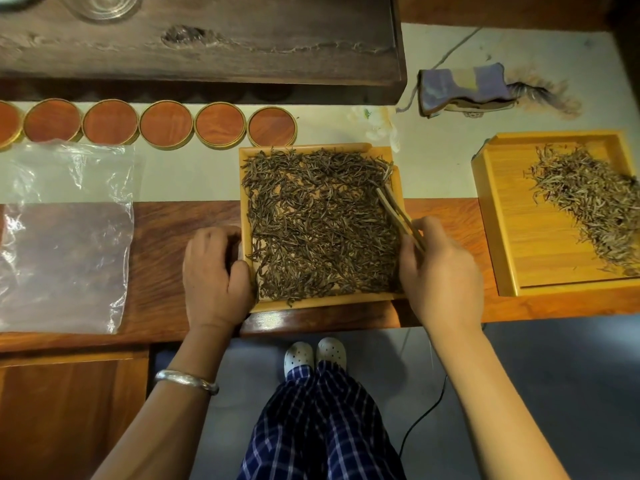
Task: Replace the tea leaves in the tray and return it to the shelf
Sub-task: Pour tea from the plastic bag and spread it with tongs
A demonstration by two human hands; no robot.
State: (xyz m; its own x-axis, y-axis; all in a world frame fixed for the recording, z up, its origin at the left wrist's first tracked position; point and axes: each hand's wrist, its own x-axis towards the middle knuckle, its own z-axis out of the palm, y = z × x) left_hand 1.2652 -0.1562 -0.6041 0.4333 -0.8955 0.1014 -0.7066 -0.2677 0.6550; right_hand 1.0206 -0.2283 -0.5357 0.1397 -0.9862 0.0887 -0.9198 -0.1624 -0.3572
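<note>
While left hand [215, 271] grips tray [322, 303] edge, right hand [440, 268] pinches tongs [398, 213] — tips in leaves [318, 223].

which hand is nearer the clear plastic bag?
Left. The left hand grips the left edge of the tea tray, just right of the plastic bag. The right hand holds tongs at the tray's far side.

A reddish-brown wooden table [166, 258] runs across the scene, its far half covered by a pale runner [433, 168]. At the back lies a dark carved wooden tea board [207, 46], a row of round wooden coasters [166, 124] lined up just in front of it. A folded purple cloth [464, 88] rests on the runner. Below the table edge, grey floor [536, 375] carries a black cable [426, 414]; a wooden cabinet [69, 410] stands at left.
</note>
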